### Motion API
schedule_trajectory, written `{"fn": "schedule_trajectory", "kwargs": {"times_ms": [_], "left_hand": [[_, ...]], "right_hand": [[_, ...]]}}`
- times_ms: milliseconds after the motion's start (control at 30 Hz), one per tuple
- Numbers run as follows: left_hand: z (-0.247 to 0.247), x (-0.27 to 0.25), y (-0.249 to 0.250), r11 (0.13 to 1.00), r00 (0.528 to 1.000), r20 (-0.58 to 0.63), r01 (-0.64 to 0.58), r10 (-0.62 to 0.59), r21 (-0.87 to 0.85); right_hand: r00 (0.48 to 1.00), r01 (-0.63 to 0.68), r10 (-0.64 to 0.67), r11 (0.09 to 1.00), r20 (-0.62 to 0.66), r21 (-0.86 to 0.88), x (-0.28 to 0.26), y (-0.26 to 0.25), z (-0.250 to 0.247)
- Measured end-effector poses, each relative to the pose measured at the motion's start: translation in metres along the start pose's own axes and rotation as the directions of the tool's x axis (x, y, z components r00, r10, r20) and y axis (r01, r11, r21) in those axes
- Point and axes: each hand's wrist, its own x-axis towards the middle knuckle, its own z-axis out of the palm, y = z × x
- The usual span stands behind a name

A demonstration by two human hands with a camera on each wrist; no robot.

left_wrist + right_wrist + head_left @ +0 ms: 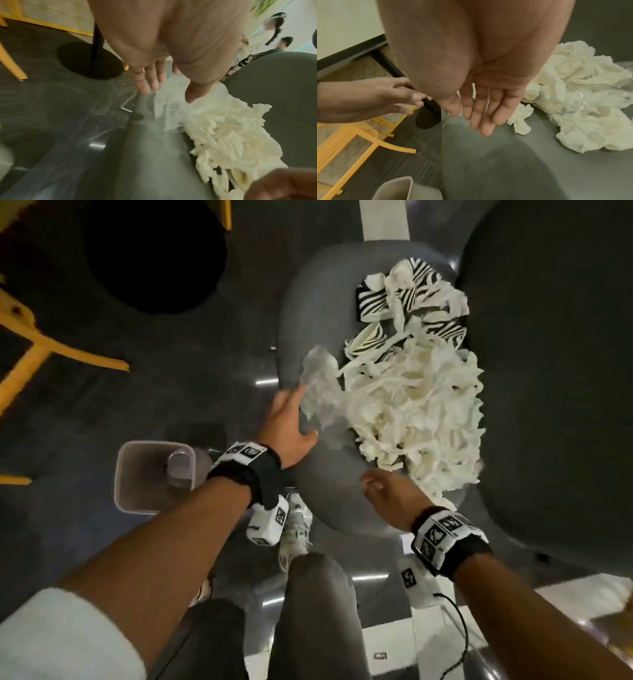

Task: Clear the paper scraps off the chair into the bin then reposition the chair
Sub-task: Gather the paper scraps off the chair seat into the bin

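A heap of white paper scraps (411, 405) (223, 135) (582, 108) lies on the grey chair seat (318, 313) (154, 162) (505, 162). Black-and-white striped scraps (411, 299) lie at its far end. My left hand (301, 412) (168, 94) is at the heap's left edge by a crumpled translucent sheet (322, 385), fingers straight and thumb spread, holding nothing. My right hand (371, 484) (477, 119) hovers over the bare near part of the seat with straight fingers, empty. The pale bin (118, 477) (393, 189) stands on the floor left of the chair.
The chair's dark backrest (548, 371) rises to the right of the heap. A yellow chair frame (51, 350) (359, 142) and a black round table base (154, 251) (89, 60) stand on the dark floor to the left. My shoe (296, 529) is under the seat's near edge. People (267, 36) stand far off.
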Motion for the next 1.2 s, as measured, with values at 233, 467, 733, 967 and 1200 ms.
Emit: {"fn": "schedule_trajectory", "kwargs": {"times_ms": [233, 467, 733, 967, 1200], "left_hand": [[0.041, 0.061, 0.021, 0.989, 0.998, 0.009, 0.061, -0.062, 0.134], [0.051, 0.037, -0.006, 0.976, 0.978, -0.066, 0.201, -0.196, 0.079], [0.029, 0.005, -0.02, 0.961, 0.967, -0.054, 0.241, -0.25, -0.134], [0.014, -0.016, -0.02, 0.435, 0.9, 0.346, 0.432, -0.264, -0.79], [0.001, -0.019, -0.05, 0.536, 0.921, 0.309, 0.389, -0.237, -0.749]], "right_hand": [[0.984, 0.131, -0.121, 0.989, -0.13, 0.07, 0.007, 0.049, 0.006], [0.771, 0.142, -0.268, 0.957, -0.578, -0.254, 0.018, 0.02, -0.034], [0.874, -0.079, -0.156, 0.889, -0.46, -0.451, 0.053, -0.019, -0.056], [0.817, 0.421, -0.454, 0.891, -0.357, -0.17, 0.039, -0.082, 0.003], [0.839, 0.539, -0.53, 0.841, -0.126, 0.053, 0.06, -0.102, 0.057]]}}
